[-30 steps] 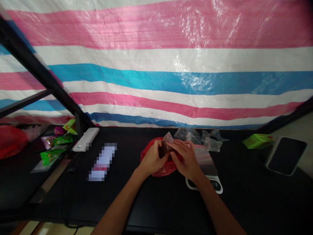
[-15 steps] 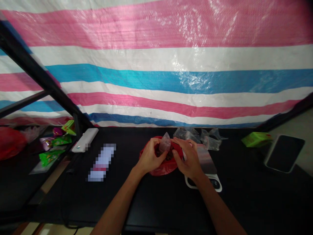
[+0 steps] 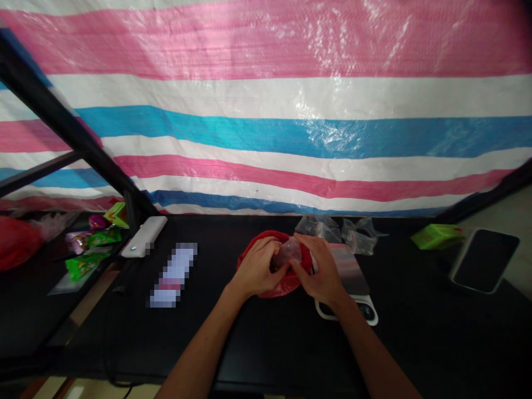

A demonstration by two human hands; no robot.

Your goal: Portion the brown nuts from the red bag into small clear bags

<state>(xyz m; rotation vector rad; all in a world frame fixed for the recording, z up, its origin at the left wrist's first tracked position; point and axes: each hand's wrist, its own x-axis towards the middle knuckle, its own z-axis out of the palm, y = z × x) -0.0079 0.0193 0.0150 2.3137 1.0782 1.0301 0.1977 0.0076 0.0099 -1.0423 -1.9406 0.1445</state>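
Observation:
Between my two hands is a small clear plastic bag [image 3: 290, 251], held over a red plastic bag [image 3: 279, 288] that sits open like a bowl on the black table. My left hand [image 3: 260, 267] grips the clear bag from the left, thumb at its lower edge. From the right, my right hand [image 3: 318, 269] pinches the same bag with thumb and fingers. Most of the red bag's contents are hidden behind the hands and the clear bag. A white kitchen scale [image 3: 351, 277] with a metal plate lies under and beside my right hand.
Several clear bags [image 3: 359, 235] lie behind the scale. A green packet [image 3: 434, 237] and a phone [image 3: 485, 260] are at the right. On the left are a white power bank [image 3: 145, 237], a blurred-out flat item [image 3: 173, 275], green wrappers [image 3: 87, 266] and a black frame bar [image 3: 83, 147].
The clear bag has tilted and moved slightly right and down. My right hand, previously beside it, now grips it too. The dark bits in the red bag are now mostly covered.

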